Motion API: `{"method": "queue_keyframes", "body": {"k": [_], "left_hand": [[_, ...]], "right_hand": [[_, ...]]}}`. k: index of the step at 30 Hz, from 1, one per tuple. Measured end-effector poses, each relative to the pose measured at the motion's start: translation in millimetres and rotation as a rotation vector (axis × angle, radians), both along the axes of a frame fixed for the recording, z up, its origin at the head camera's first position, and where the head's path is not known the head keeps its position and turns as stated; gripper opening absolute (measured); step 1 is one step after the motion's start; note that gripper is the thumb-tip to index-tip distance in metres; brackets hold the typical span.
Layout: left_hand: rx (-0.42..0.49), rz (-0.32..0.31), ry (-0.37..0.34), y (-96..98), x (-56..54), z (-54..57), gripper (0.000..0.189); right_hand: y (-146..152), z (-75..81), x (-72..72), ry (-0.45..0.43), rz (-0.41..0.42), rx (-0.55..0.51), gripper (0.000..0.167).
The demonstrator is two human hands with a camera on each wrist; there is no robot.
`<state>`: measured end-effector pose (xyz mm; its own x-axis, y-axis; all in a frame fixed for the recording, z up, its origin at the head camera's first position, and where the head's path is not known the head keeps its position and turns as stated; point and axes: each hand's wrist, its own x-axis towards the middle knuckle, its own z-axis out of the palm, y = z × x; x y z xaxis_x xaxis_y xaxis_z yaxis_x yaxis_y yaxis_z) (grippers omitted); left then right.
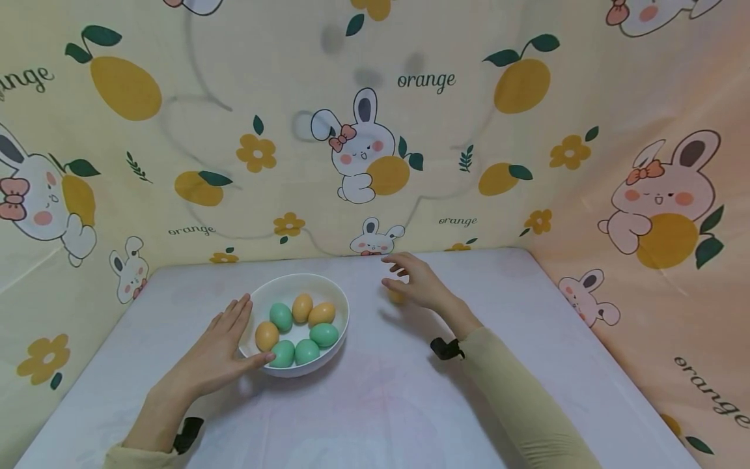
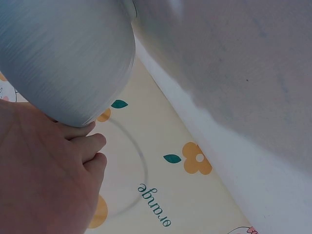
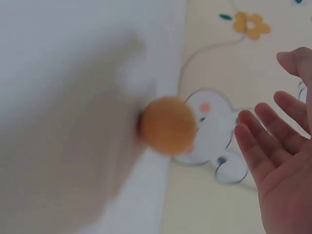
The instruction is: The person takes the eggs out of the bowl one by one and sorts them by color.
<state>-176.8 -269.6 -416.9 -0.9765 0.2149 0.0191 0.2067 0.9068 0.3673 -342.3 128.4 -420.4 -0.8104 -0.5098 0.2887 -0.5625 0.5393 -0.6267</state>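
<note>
A white bowl point(image 1: 299, 372) holds several green eggs point(image 1: 324, 335) and three orange eggs point(image 1: 302, 307). My left hand point(image 1: 216, 354) rests against the bowl's left side with extended fingers, its thumb by the near rim. The left wrist view has the bowl's outer wall point(image 2: 73, 58) touching the fingers of that hand. Right of the bowl, my right hand point(image 1: 418, 281) hovers over another orange egg point(image 1: 396, 298), which it partly hides in the head view. In the right wrist view this egg point(image 3: 168, 126) lies on the table, apart from the spread, relaxed fingers point(image 3: 265, 148).
The white table point(image 1: 375, 417) meets a patterned cloth point(image 1: 269, 85) with rabbits and oranges, which rises behind and on both sides. A dark wrist strap point(image 1: 446, 348) hangs at the right sleeve, another dark strap point(image 1: 189, 434) at the left.
</note>
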Motion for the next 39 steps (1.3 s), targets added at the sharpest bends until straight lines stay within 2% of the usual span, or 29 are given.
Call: {"method": "queue_keyframes", "body": {"k": [8,18,23,32,39], "left_hand": [[-0.001,-0.003,-0.002,-0.6,0.0,0.4,0.119],[0.011,-0.015,0.008,-1.0,1.3,1.7,0.117],[0.007,-0.008,0.006,-1.1,0.6,1.0,0.118],[0.004,0.002,-0.005,-0.3,-1.1,2.0,0.119],[0.001,-0.010,0.009,0.4,-1.9,1.4,0.118]], "right_hand": [[-32,16.6,13.6,0.083,0.098,-0.003,0.047],[-71,25.1,27.2,0.155,0.226,0.012,0.041],[-90,27.7,33.9,0.139,0.271,0.021,0.041],[-123,26.5,39.6,0.009,0.297,0.138,0.045],[-142,20.6,39.1,0.029,0.289,0.245,0.046]]}}
